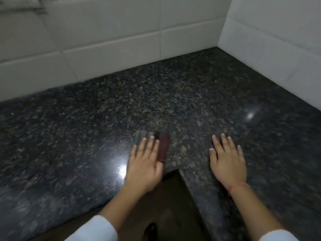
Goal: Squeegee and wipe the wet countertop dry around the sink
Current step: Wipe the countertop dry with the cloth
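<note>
The countertop was dark granite, black flecked all over with grey and brownish specks, with two white glints of light on its polish. Behind it the wall tiles were plain white with thin grey grout lines. Under the left hand lay a folded cloth, grey-striped on one side and dark maroon on the other. A thin red thread circled the right wrist. Both sleeves were white.
</note>
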